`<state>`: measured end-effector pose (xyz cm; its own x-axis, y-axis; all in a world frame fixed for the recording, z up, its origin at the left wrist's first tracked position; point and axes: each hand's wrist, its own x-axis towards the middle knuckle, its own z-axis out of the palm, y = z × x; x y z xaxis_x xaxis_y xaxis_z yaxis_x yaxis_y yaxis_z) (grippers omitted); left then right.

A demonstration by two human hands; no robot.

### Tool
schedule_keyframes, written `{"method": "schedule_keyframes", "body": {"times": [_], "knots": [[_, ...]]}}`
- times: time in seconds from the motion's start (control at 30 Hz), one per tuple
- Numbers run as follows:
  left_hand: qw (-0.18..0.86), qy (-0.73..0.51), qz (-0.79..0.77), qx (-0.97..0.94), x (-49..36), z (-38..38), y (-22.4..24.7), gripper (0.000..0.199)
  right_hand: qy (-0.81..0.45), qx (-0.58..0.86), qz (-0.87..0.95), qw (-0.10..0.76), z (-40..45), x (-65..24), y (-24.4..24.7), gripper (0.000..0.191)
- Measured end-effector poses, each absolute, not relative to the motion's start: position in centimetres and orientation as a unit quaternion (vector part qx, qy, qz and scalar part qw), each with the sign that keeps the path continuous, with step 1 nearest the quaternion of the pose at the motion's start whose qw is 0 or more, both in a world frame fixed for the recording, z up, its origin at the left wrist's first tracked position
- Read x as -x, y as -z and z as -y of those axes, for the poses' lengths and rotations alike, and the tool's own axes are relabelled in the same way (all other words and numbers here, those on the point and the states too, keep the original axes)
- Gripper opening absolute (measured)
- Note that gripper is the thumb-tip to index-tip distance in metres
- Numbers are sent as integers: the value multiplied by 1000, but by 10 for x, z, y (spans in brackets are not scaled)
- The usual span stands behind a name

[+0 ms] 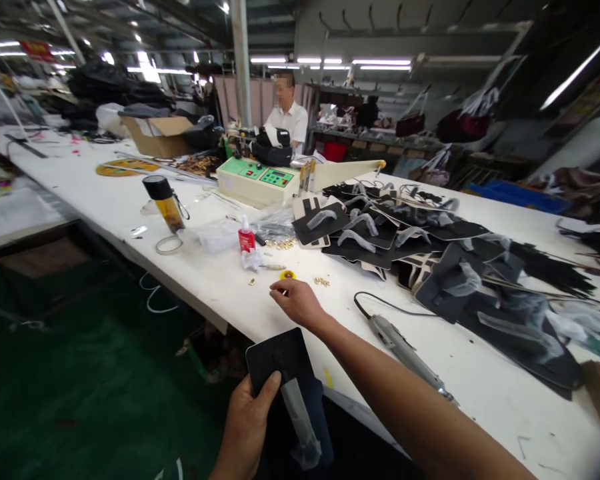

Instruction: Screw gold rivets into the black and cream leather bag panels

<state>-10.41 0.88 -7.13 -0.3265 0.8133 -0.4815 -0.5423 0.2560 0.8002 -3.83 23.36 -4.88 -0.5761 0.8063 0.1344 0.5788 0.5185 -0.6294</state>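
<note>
Near the bottom, my left hand (253, 413) grips a flat black panel (265, 357) with rounded corners, thumb on top. A strap wrapped in translucent film (300, 413) runs down from the panel's middle. My right hand (297, 303) is over the table's near edge, its fingers curled together; whatever they hold, if anything, is too small to make out. Just beyond it lies a small yellow round piece (287, 275), with small gold-coloured metal pieces (322, 282) to its right. A red bottle with a white cap (247, 237) stands farther left, beside crumpled white tissue (251, 260).
A grey electric screwdriver (405, 347) with its cord lies right of my forearm. Black panels with film-wrapped straps (365, 233) are heaped behind it. A green-topped machine (255, 181), a drinking bottle (165, 203) and a cardboard box (157, 137) stand farther back. A person (287, 117) is across the table.
</note>
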Motion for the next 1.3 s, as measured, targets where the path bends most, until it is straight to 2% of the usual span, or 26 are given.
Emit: {"method": "schedule_keyframes", "body": {"times": [0.23,0.57,0.7,0.9,1.03,1.1,1.2,1.3], "knots": [[534,-618,-572,-79,132,-1,70,57,-234,390,875,163,-260,115,62,16],[498,-639,-580,-85,156,-9,66,50,-241,463,842,137,-286,134,81,19],[500,-643,-573,-94,158,-10,61,49,-259,483,825,139,-292,140,76,12],[484,-656,-572,-91,161,-4,53,53,-328,470,798,185,-269,115,47,13],[454,-663,-584,-112,163,0,53,55,-517,407,687,308,-203,60,20,20],[430,-655,-603,-151,161,0,50,53,-579,388,632,338,-163,33,11,22],[393,-622,-639,-223,151,0,42,48,-612,371,607,345,-113,7,7,17],[382,-592,-655,-272,135,3,29,45,-592,389,603,367,-85,-7,10,15]]}}
